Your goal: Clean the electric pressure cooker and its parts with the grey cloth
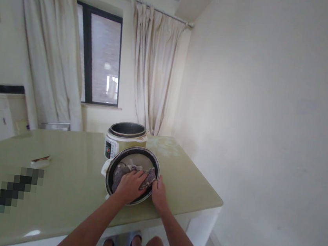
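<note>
A round lid [139,160] sits tilted on the green tabletop [68,155], its hollow inner side facing the person — and in that hollow lies a bunched grey cloth [119,174]. The left hand [130,186] rests on the cloth, fingers slightly parted over it; whether they pinch it, one cannot tell. The right hand [159,195] has its fingers closed around the lid's right edge. Just behind stands the white-and-green cooker [126,144], upright and uncovered — its dark inner pot [128,128] shows a pale rim, but its bottom is hidden.
</note>
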Motion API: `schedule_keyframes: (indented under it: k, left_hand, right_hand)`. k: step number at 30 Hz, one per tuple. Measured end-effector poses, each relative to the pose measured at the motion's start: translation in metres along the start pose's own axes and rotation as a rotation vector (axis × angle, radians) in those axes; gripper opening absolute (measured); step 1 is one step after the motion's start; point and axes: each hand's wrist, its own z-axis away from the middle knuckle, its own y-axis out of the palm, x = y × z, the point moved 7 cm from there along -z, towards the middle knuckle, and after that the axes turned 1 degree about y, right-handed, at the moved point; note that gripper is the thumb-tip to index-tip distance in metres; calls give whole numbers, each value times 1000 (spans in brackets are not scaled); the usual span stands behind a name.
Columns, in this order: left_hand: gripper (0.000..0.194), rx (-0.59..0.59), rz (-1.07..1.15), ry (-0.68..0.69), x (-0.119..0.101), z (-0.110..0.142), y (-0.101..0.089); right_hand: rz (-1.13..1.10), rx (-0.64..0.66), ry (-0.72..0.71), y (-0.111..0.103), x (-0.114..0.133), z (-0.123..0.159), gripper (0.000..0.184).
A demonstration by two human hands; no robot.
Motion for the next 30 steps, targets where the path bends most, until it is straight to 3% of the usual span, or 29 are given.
schedule_keyframes:
  k: [6,11,14,16,18,22,30]
  left_hand:
    - [55,-32,16,147,26,-3,1]
    - [53,-167,-22,-45,59,-21,-10]
    - [48,-269,-40,-249,54,-34,-17]
    - [46,-339,-48,-400,42,-40,-19]
    - [43,-382,-52,-465,25,-43,-17]
    - [36,-364,-59,-336,0,-49,-9]
    - [37,-322,-31,-245,15,-49,-5]
  right_hand:
    - [-6,3,-39,1,2,5,26]
    - [-3,51,-45,4,8,11,31]
    - [-7,96,-42,5,11,13,39]
    - [-16,104,-30,5,10,12,41]
    - [-45,109,-30,4,10,11,43]
    - [-84,127,-16,3,9,9,49]
    - [-102,97,-9,1,7,10,52]
